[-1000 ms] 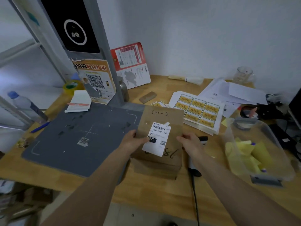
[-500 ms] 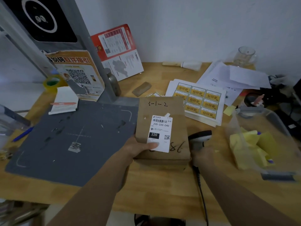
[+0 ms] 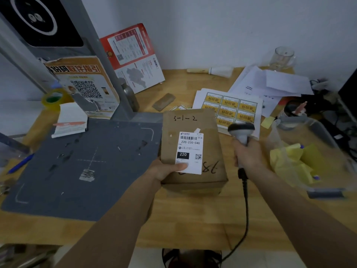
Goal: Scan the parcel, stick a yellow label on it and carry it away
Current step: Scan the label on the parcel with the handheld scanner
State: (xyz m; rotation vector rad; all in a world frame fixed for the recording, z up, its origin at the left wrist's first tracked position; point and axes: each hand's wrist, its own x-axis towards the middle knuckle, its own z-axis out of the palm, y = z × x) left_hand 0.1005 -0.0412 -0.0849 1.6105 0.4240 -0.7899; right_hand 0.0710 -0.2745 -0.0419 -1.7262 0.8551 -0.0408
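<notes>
A: Where are we on the parcel (image 3: 191, 149)?

B: Scan step, we'd say. It sits centre frame on the wooden surface (image 3: 193, 219), its left edge over the grey mat (image 3: 81, 167). Left hand (image 3: 166, 170) grips its near left corner, thumb pressed on the white shipping label (image 3: 190, 151).

A: Right hand (image 3: 248, 155)?

B: Fingers (image 3: 236, 157) closed round the scanner (image 3: 241, 132) handle, just right of the parcel. Its head looks aimed up-frame, not at the barcode yet.

A: So next?

B: We tilt the scanner head left onto the barcode at the label's top. Thumb sits low on the label, clear of it.

A: Yellow labels?

B: Label sheet (image 3: 229, 107) lies behind the parcel, upper centre-right. Nothing yellow on the parcel that we can see.
</notes>
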